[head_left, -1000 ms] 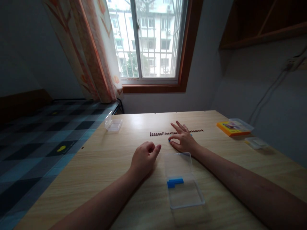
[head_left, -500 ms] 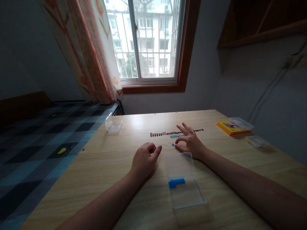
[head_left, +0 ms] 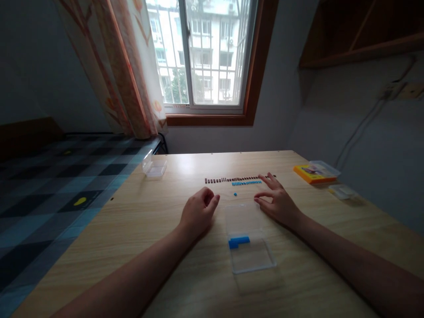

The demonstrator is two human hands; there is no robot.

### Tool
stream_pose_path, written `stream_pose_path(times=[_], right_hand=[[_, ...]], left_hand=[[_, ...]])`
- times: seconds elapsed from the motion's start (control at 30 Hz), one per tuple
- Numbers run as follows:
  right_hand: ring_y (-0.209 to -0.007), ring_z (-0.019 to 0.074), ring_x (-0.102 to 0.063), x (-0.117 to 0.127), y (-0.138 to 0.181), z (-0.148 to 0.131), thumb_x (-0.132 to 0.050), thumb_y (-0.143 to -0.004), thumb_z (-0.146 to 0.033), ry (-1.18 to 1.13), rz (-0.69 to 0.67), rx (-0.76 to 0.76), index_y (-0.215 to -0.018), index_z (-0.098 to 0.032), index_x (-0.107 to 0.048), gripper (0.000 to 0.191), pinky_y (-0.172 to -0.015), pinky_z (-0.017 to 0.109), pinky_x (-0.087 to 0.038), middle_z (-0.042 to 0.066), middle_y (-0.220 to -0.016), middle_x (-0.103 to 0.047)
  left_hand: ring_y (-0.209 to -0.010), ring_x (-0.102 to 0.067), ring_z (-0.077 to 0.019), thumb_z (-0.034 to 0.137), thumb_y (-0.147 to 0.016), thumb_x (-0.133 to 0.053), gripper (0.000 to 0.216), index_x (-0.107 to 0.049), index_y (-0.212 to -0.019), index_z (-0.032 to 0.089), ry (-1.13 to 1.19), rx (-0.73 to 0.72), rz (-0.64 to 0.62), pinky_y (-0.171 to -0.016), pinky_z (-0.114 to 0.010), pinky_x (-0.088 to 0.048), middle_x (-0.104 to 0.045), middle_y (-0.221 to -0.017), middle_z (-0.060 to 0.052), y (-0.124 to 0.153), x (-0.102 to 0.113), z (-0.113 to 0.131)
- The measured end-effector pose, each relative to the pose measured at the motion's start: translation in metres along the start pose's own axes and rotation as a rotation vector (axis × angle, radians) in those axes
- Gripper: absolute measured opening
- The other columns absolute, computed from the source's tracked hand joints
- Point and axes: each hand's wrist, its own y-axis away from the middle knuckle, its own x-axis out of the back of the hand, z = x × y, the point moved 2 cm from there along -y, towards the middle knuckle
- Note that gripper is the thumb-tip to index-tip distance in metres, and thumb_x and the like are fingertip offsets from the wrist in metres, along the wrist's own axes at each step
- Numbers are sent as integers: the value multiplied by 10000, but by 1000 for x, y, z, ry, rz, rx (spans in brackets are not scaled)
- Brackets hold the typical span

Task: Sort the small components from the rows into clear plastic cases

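Observation:
My left hand (head_left: 198,207) rests on the table left of the clear case, its fingers curled closed; whatever they hold, if anything, is hidden. My right hand (head_left: 276,201) hovers low over the table, thumb and index fingertip pinched close, other fingers stretched towards the rows. Anything in that pinch is too small to make out. Between the hands lies a tiny blue piece (head_left: 235,194), touched by neither. Beyond it run a row of small blue pieces (head_left: 247,183) and a longer row of small dark brown pieces (head_left: 217,180). Nearest me, the open clear plastic case (head_left: 253,270) contains blue strips (head_left: 239,241).
Another open clear box (head_left: 156,168) stands at the table's far left. On the right are a yellow-orange box (head_left: 313,175) with a clear lid beside it and a small clear case (head_left: 342,192). A checked bed (head_left: 82,176) adjoins the table's left side.
My right hand has moved right, away from the tiny blue piece, uncovering more of the blue row. Its thumb and index have drawn closer together. The left hand stays closed; the view has shifted slightly.

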Motion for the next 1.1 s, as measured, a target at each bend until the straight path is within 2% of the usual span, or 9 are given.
stream_pose_path(times=[0.13,0.27,0.37,0.47,0.53,0.63,0.8,0.93,1.1], right_hand=[[-1509,356,-329,21,-7,-10,-717,-885,-315,-39,190,49,-875,-245,-811,118,-1185,641,-326,81,-1524,-532],[-1513,321,-334,49,1,-44,-745,-882,-254,-78,286,202,-899,-259,-786,45,-1220,594,-314,11,-1566,-487],[-1535,323,-285,58,13,-78,-745,-878,-190,-99,184,367,-901,-275,-771,92,-1230,593,-297,-53,-1621,-398],[-1557,330,-216,59,23,-99,-742,-884,-187,-105,43,491,-925,-279,-769,103,-1250,603,-232,-61,-1672,-290],[-1553,332,-224,57,25,-104,-738,-894,-201,-93,-30,544,-935,-284,-770,98,-1258,621,-176,-37,-1643,-362],[-1507,324,-324,56,25,-105,-721,-914,-224,-64,-91,591,-917,-285,-768,77,-1250,640,-152,1,-1477,-580],[-1123,241,-583,50,25,-106,-685,-946,-281,-73,-235,572,-881,-294,-756,97,-1172,538,-279,-3,-1147,-743],[-932,211,-562,40,27,-109,-666,-956,-307,-184,-404,500,-865,-269,-758,135,-961,435,-375,6,-891,-729],[-873,191,-537,33,29,-110,-666,-955,-294,-213,-495,446,-866,-261,-756,131,-878,396,-335,-7,-820,-715]], left_hand=[[-629,-525,-165,403,-914,-507,262,-542,-743,208,42,-36,-31,-602,-282,-372,-568,-662,14,1,0,2],[-607,-518,-158,396,-914,-517,229,-578,-802,206,68,-66,-78,-587,-276,-372,-565,-647,27,3,-2,4],[-599,-513,-157,394,-925,-506,234,-579,-807,206,70,-79,-85,-587,-279,-362,-559,-638,30,3,-3,4],[-630,-532,-165,397,-955,-451,287,-565,-774,206,69,-98,-88,-612,-288,-367,-567,-654,19,4,-2,5],[-640,-541,-168,401,-965,-430,306,-562,-769,206,68,-108,-92,-619,-291,-369,-574,-660,15,4,-2,5],[-626,-540,-167,401,-967,-437,295,-565,-785,207,61,-112,-95,-609,-289,-364,-575,-652,19,5,-2,7],[-632,-553,-167,388,-981,-428,297,-577,-799,206,55,-116,-92,-613,-288,-379,-595,-665,15,6,-1,9],[-643,-559,-169,393,-984,-426,299,-583,-808,207,54,-120,-86,-619,-286,-393,-607,-675,13,6,-1,8],[-654,-571,-176,389,-974,-421,295,-585,-814,204,63,-122,-82,-632,-289,-401,-622,-687,4,5,-1,8]])
